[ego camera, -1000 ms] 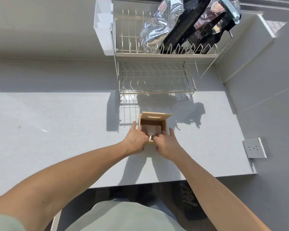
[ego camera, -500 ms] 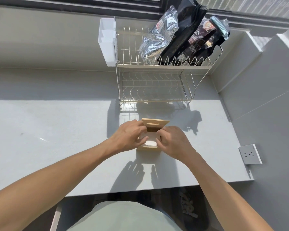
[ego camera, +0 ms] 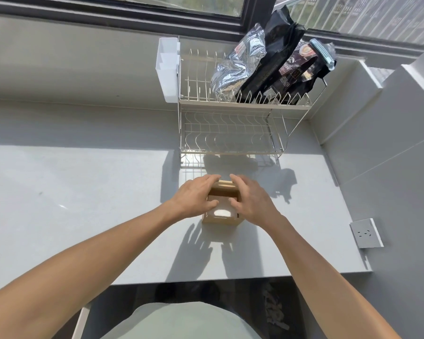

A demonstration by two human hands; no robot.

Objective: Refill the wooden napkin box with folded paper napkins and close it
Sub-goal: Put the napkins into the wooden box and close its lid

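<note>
Head view: wooden napkin box [ego camera: 220, 219] on counter [ego camera: 83, 216], just in front of dish rack [ego camera: 230, 133]. Left hand [ego camera: 194, 198] and right hand [ego camera: 251, 200] flank open top, fingers straight-ish, relaxed, pinching nothing; fingertips reach lid [ego camera: 224, 184] at far edge. White napkins [ego camera: 222, 211] sit inside, between thumbs. Looks like refill done, closing step starting. Next move probably: tip lid toward wrists, ease flat so paper doesn't snag.

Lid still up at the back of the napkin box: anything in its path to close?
Both hands. The left hand and right hand reach over the open wooden box, fingertips at the raised lid. The napkins sit inside, apparently below the rim.
</note>
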